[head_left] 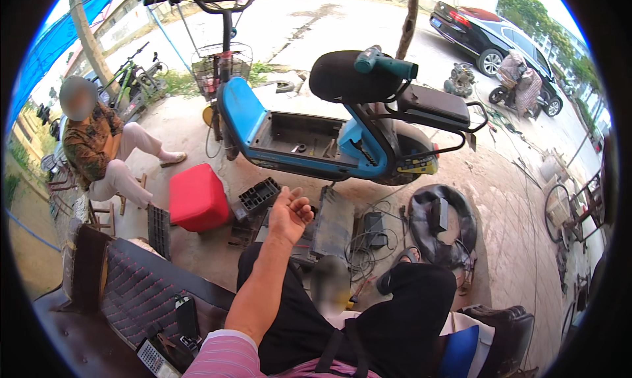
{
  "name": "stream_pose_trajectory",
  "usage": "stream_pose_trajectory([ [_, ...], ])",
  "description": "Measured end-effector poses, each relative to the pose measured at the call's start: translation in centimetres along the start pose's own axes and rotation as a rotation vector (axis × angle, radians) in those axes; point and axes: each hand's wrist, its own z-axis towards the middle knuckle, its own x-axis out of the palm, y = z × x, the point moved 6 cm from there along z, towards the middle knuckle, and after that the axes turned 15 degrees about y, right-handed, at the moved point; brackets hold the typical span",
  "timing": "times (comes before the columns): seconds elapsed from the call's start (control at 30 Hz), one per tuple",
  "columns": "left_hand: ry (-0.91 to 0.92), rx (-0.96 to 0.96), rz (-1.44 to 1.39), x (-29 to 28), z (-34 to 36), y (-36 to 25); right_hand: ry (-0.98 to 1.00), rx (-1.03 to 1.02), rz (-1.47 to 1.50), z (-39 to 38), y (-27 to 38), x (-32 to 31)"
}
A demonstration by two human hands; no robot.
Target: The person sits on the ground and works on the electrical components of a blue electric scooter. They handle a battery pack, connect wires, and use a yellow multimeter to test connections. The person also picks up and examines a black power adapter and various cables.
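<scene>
My left hand (289,215) is held out in mid-air above the things on the ground. Its fingers are loosely curled and apart, and nothing shows in them. Below and around it lie a black plastic tray with compartments (259,194) and a dark flat panel (334,223). Just beyond stands a blue electric scooter (240,111), its footboard compartment (299,137) uncovered with small loose parts inside. A teal power tool (387,64) rests on its tilted black seat (342,78). My right hand is out of sight.
A red stool (197,197) stands left of my hand. To the right lie a black charger-like box (375,230), tangled cables (359,249) and a black tyre (421,243). A person (105,137) sits at the left. A phone (186,317) lies on the dark sofa (148,272).
</scene>
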Motion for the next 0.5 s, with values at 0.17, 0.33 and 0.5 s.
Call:
stream_pose_trajectory([
  [0.17,0.038,0.067,-0.018,2.1,-0.1,-0.4,0.118,0.198,0.393,-0.1,3.5,-9.9],
  [0.33,0.038,0.14,-0.11,1.2,-0.5,-2.2,-0.369,0.21,0.371,0.4,3.2,-19.8],
  [0.5,0.042,0.138,-0.104,0.2,-1.2,-3.2,-0.394,0.246,0.586,3.4,0.9,-21.6],
])
